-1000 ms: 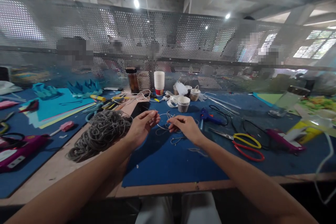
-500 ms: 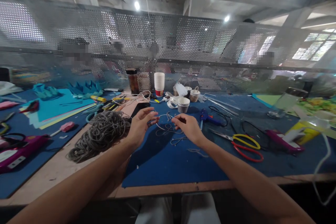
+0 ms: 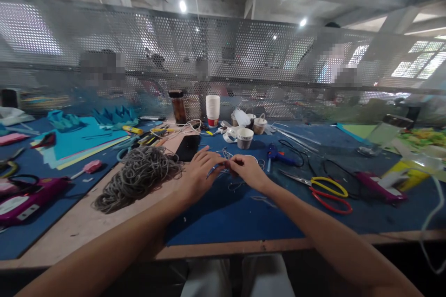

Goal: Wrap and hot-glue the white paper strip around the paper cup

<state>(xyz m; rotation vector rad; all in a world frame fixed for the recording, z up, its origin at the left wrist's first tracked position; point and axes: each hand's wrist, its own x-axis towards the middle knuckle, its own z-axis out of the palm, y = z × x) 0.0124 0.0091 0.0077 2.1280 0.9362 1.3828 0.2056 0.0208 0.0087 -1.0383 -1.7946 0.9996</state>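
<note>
My left hand [image 3: 199,172] and my right hand [image 3: 249,171] meet fingertip to fingertip above the blue mat [image 3: 240,222]. The right thumb and forefinger are pinched on a thin, pale wire with grey yarn about it. The left fingers are bent together around the same spot, and the left thumb is mostly hidden. Loose strands of grey yarn [image 3: 237,186] lie under the hands. Left of my left hand rests a big tangled bundle of grey yarn [image 3: 135,174]. Just beyond my fingers stands a small paper cup [image 3: 245,139] partly wrapped in grey yarn.
Scissors [image 3: 327,190] with yellow and red handles and a blue glue gun [image 3: 278,155] lie to the right. Behind are stacked paper cups [image 3: 213,110] and a dark bottle [image 3: 177,107]. Purple power strips [image 3: 29,202] sit at both sides. A perforated metal screen [image 3: 223,51] closes off the back.
My hands have come together from a small gap with the wire curved between them. The left hand has moved right and its fingers have closed in toward the right fingertips.
</note>
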